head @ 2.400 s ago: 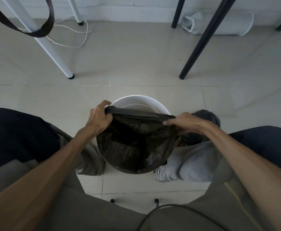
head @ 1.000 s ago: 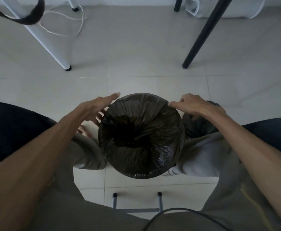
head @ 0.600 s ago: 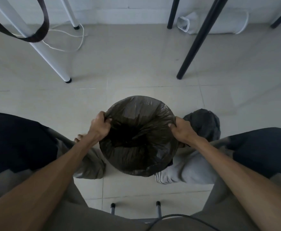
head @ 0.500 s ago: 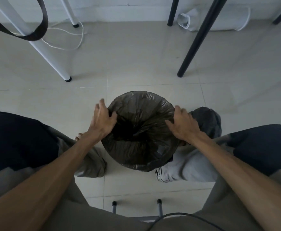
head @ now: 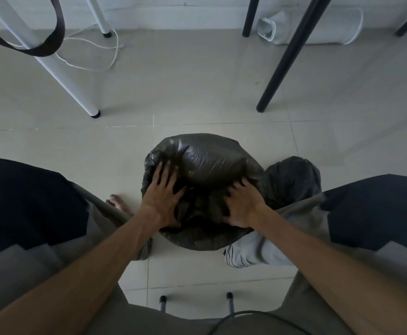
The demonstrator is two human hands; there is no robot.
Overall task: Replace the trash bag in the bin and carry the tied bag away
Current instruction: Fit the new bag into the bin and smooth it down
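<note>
From the head camera, both forearms reach down and forward between the knees. The left hand (head: 161,199) lies palm-down with fingers spread on the black trash bag (head: 204,165), pressing its puffed film; the right hand (head: 242,204) presses likewise, fingers splayed, grasping nothing. The bag covers the bin completely. A darker tied bag (head: 291,180) sits just beside it on the tiled floor (head: 185,93).

Both forearms are seen bare, with no sleeves reaching the left hand (head: 162,198) or the right hand (head: 242,205). Loose grey-olive trousers (head: 258,252) are worn, wide at the hems below the hands. A bare foot (head: 118,203) is shown left of the left hand.
</note>
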